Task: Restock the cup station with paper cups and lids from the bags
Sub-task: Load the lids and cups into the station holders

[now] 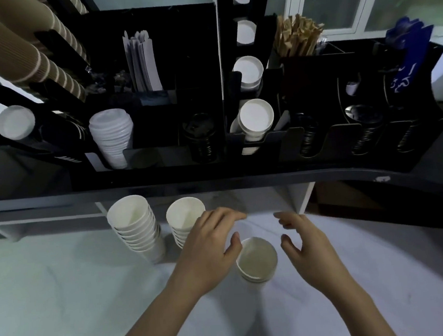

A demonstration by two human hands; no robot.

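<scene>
Head | left hand [209,246], right hand [307,243] flank short cup stack [256,262] | fingers spread, empty

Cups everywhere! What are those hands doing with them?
A person is restocking a cup station. Both hands hover around a short stack of white paper cups on the light surface: the left hand and right hand have relaxed fingers, not gripping yet. Two taller cup stacks stand to the left, waiting.
</scene>
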